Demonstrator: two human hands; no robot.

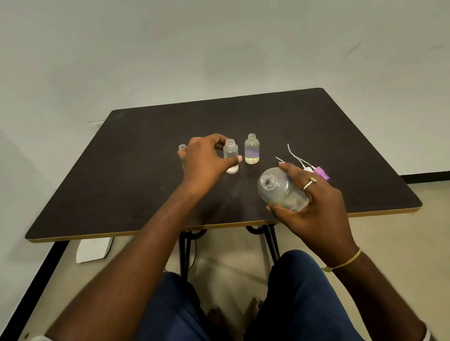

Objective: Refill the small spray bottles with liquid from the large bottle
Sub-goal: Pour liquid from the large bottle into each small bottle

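My right hand holds the large clear bottle tilted over the table, its uncapped mouth pointing up and left. My left hand grips a small clear bottle that stands uncapped on the dark table, thumb and fingers around its body. Just right of it stands a second small open bottle holding yellowish liquid. A third small bottle peeks out behind my left hand, mostly hidden.
Spray pump heads with white dip tubes and a pink cap lie on the table behind my right hand. A white object rests on the floor under the table's left front edge.
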